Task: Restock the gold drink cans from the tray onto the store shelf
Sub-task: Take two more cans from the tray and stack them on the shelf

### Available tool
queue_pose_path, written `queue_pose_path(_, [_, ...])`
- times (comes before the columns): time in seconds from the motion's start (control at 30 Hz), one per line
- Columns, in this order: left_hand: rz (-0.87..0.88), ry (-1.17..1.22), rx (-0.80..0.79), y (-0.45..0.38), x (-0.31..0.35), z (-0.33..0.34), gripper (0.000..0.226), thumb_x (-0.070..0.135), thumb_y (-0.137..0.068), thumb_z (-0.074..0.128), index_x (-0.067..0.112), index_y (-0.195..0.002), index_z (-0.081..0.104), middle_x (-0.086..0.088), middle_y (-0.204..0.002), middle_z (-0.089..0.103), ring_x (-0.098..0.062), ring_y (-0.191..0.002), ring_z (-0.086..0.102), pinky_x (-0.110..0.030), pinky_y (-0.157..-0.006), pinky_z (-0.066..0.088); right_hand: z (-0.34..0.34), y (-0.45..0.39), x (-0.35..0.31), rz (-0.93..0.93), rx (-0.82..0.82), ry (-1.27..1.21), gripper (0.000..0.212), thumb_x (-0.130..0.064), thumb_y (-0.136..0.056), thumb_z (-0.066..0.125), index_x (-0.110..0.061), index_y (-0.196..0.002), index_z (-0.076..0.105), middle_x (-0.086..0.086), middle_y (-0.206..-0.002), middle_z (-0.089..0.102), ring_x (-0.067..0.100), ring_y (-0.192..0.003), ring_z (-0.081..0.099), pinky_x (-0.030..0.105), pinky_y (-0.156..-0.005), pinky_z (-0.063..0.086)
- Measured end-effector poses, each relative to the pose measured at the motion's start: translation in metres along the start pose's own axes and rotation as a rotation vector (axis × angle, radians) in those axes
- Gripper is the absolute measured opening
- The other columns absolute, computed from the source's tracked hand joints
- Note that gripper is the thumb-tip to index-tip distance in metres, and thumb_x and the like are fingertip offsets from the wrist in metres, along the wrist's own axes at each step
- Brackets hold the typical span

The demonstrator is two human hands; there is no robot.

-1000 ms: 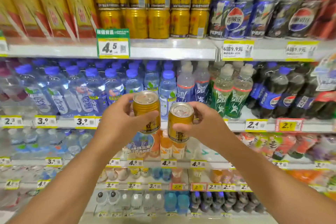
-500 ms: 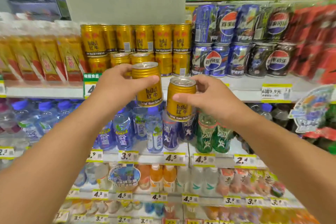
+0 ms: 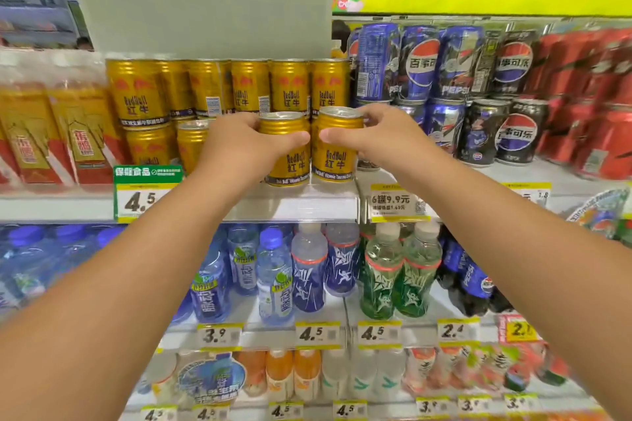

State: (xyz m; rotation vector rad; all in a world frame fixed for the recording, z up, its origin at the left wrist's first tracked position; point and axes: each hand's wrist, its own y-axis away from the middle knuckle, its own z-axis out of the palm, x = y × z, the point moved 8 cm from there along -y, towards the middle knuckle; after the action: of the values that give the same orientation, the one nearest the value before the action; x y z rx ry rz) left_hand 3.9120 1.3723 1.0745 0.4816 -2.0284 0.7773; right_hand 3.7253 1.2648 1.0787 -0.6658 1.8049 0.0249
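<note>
My left hand [image 3: 239,143] grips a gold drink can [image 3: 287,161] and my right hand [image 3: 372,137] grips a second gold can [image 3: 333,161]. Both cans stand upright side by side at the front of the top shelf [image 3: 294,205], their bases at the shelf surface. Behind them a stacked block of matching gold cans [image 3: 219,89] fills the shelf, two layers high. The tray is out of view.
Blue and black cola cans [image 3: 444,85] stand right of the gold cans, red cans [image 3: 598,106] further right, and yellow-red cartons [image 3: 51,137] to the left. Water and soda bottles [image 3: 307,270] line the shelf below. A green price tag [image 3: 143,191] hangs at the shelf's front edge.
Both hands rose from the bottle shelf level and moved forward, bringing the two gold cans onto the front of the top shelf. My view tilted upward.
</note>
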Motion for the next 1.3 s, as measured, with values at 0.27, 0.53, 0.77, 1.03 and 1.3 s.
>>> queue_pose_path(0.27, [0.045,-0.099,0.120,0.000,0.010,0.016,0.031,0.055,-0.072,0.081,0.032,-0.085,0.066,0.013,-0.084,0.068,-0.005,-0.077,0.065,-0.029,-0.076,0.055,0.000,-0.013,0.015,0.000,-0.006,0.049,0.049,-0.041,-0.069,0.088,-0.024,-0.111,0.070,-0.010,-0.099,0.074,0.004,-0.087,0.071,0.021,-0.067,0.052])
queue_pose_path(0.53, [0.094,-0.206,0.228,0.002,0.000,0.025,0.048,0.056,-0.070,0.081,0.021,-0.101,0.072,0.008,-0.088,0.069,-0.014,-0.083,0.066,-0.027,-0.065,0.046,0.007,-0.016,0.025,-0.031,-0.012,0.053,0.042,-0.040,-0.070,0.088,-0.026,-0.103,0.067,-0.010,-0.097,0.073,0.007,-0.088,0.072,0.028,-0.080,0.060])
queue_pose_path(0.77, [0.149,-0.357,0.306,0.007,0.001,0.019,0.074,0.070,-0.063,0.078,0.016,-0.109,0.056,0.004,-0.095,0.061,-0.020,-0.087,0.059,-0.034,-0.066,0.046,0.008,-0.015,0.032,-0.027,0.057,0.130,0.078,-0.060,-0.060,0.084,-0.020,-0.122,0.059,-0.005,-0.110,0.069,0.013,-0.098,0.069,0.038,-0.086,0.059])
queue_pose_path(1.03, [0.116,-0.386,0.272,0.011,-0.012,0.018,0.070,0.065,-0.068,0.078,0.013,-0.114,0.067,-0.002,-0.101,0.071,-0.023,-0.095,0.065,-0.034,-0.071,0.049,0.004,-0.002,0.035,-0.019,0.031,0.277,0.047,-0.046,-0.073,0.083,-0.011,-0.102,0.072,0.005,-0.096,0.075,0.020,-0.087,0.072,0.045,-0.078,0.060])
queue_pose_path(1.3, [0.142,-0.452,0.290,0.008,-0.014,0.022,0.053,0.069,-0.071,0.072,0.017,-0.082,0.070,-0.003,-0.078,0.071,-0.027,-0.077,0.067,-0.039,-0.064,0.054,0.007,-0.009,0.033,-0.021,0.068,0.314,0.043,-0.041,-0.078,0.081,-0.003,-0.097,0.075,0.012,-0.090,0.077,0.025,-0.082,0.074,0.043,-0.077,0.060])
